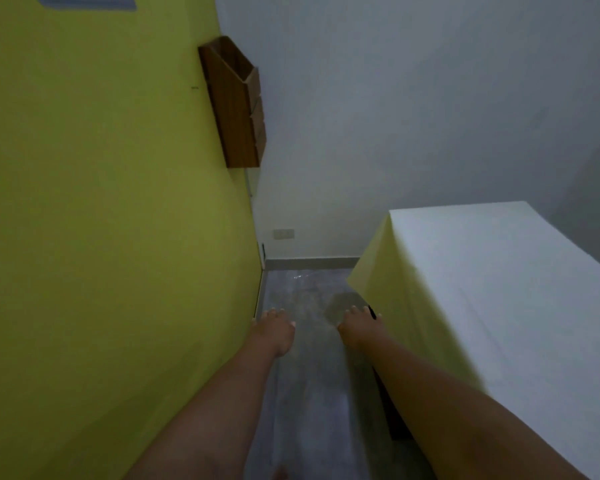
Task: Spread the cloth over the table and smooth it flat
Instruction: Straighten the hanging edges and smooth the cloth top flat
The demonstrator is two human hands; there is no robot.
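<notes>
Pale yellow cloth (499,289) is draped over the surface (392,424) at the right, one side hanging toward the grey floor (302,292). Both hands are held out, fingers spread, nothing grasped: the left hand (272,332) near the green wall (101,220), the right hand (359,325) just beside the hanging hem. A wooden box (234,102) is fixed to the wall.

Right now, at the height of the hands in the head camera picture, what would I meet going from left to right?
First the yellow-green wall → left hand → grey floor → right hand → cloth, its hanging side and then its flat top.
</notes>
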